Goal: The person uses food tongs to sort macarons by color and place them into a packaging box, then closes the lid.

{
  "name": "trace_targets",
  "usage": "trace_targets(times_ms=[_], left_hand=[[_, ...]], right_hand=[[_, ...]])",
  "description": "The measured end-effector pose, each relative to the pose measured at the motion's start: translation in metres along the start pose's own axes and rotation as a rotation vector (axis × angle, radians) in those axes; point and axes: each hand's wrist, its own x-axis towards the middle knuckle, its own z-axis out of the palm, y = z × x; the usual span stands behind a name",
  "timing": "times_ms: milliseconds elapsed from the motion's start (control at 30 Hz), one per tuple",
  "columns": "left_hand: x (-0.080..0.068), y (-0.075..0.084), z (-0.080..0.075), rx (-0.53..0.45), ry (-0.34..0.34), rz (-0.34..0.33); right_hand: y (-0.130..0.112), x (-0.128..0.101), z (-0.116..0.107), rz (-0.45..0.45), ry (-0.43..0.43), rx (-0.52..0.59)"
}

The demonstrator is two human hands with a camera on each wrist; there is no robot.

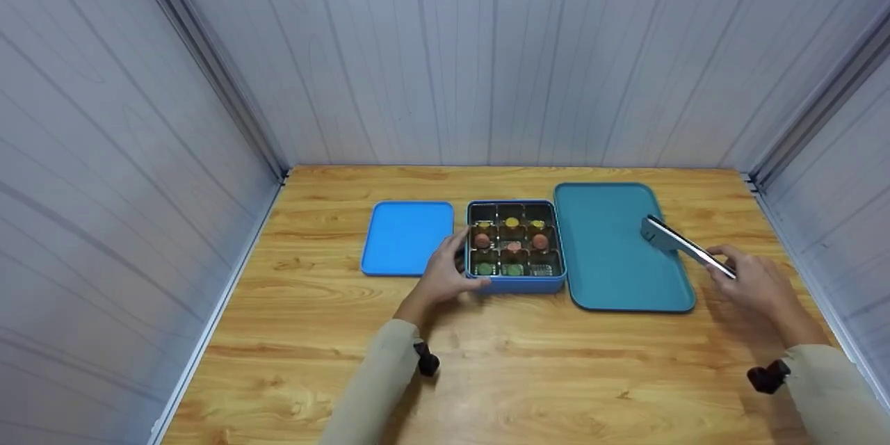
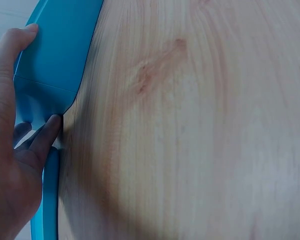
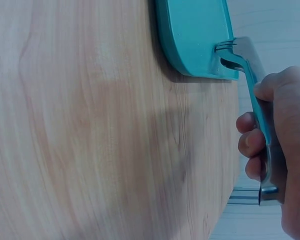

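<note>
From the head view, the left hand (image 1: 445, 273) grasps the left side of a blue rectangular tin (image 1: 514, 248) with small compartments holding round coloured pieces, on the wooden surface (image 1: 528, 375); its flat lid (image 1: 407, 236) lies just beside it. The right hand (image 1: 754, 281) grips shiny metal tongs (image 1: 685, 245) over the smooth teal tray (image 1: 619, 247). At the left wrist, fingers (image 2: 47, 135) touch the tin's rounded corner. At the right wrist, curled fingers (image 3: 250, 142) hold the tongs' handle.

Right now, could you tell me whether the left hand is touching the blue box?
Touching. The left wrist view shows the left hand wrapped on the blue box, thumb and finger against its wall; the head view agrees.
</note>
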Motion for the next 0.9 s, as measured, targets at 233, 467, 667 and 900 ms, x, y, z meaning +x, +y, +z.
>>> trace_targets(times_ms=[233, 467, 667, 900], left_hand=[[0.0, 0.002, 0.0, 0.002, -0.005, 0.009], [-0.002, 0.003, 0.001, -0.028, -0.014, 0.009], [-0.002, -0.001, 0.002, -0.038, 0.005, 0.0], [-0.003, 0.003, -0.001, -0.018, -0.007, -0.012]], right_hand=[[0.002, 0.001, -0.004, -0.028, 0.028, 0.001], [0.0, 0.003, -0.009, -0.03, 0.006, 0.021], [-0.01, 0.009, -0.014, -0.04, -0.023, 0.016], [-0.026, 0.019, -0.018, -0.096, -0.026, 0.018]])
